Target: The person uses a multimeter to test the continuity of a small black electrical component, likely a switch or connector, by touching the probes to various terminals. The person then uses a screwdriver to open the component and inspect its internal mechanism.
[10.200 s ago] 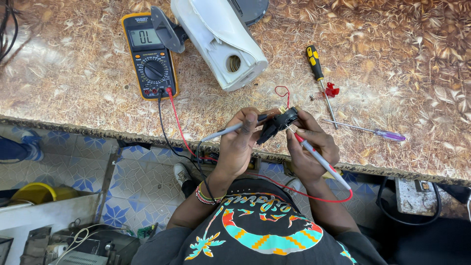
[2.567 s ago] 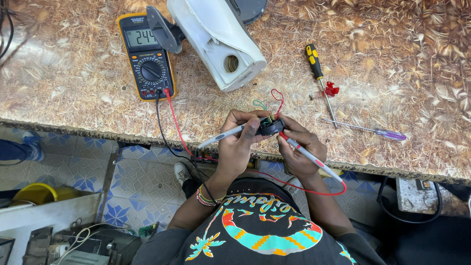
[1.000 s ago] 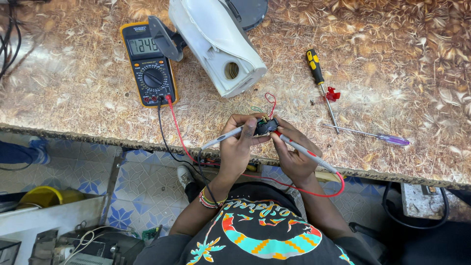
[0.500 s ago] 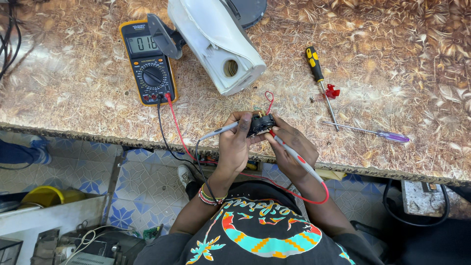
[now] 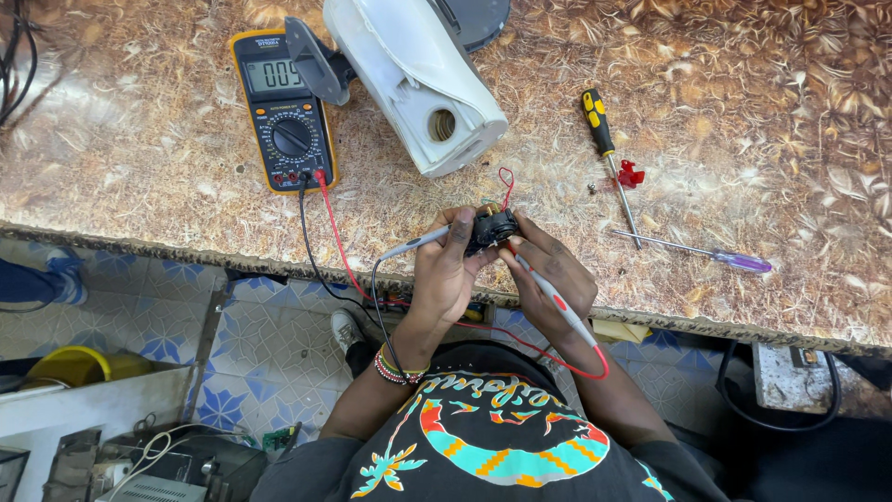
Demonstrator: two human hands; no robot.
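Head view, my hands: my left hand [image 5: 444, 274] and right hand [image 5: 550, 277] meet over the near edge of the desk [image 5: 139, 177], at about 6 o'clock from the white housing.
Left fingers: pinched on one small black part [image 5: 491, 226], with one grey probe [image 5: 413, 246] lying under the thumb and pointing out to 9 o'clock.
Right fingers: curled around one red probe [image 5: 556, 299], its tip against the black part, its tail running toward 5 o'clock.
Black part: held between both hands just above the desk edge; one thin red wire loop [image 5: 505, 184] rises from it at 12 o'clock.
Meters: one yellow-cased multimeter [image 5: 283, 121] at 10 o'clock from my hands, display lit, digits left unread.
Leads: two, one black lead [image 5: 308, 251] and one red lead [image 5: 336, 244], both plugged into the meter's lower edge.
Housing: one white plastic housing [image 5: 413, 79] lying just right of the meter.
Screwdrivers: two, one yellow-and-black [image 5: 606, 149] at 1 o'clock, one purple-handled [image 5: 706, 253] at 3 o'clock.
Small red piece: one [image 5: 631, 174], touching the yellow screwdriver's shaft.
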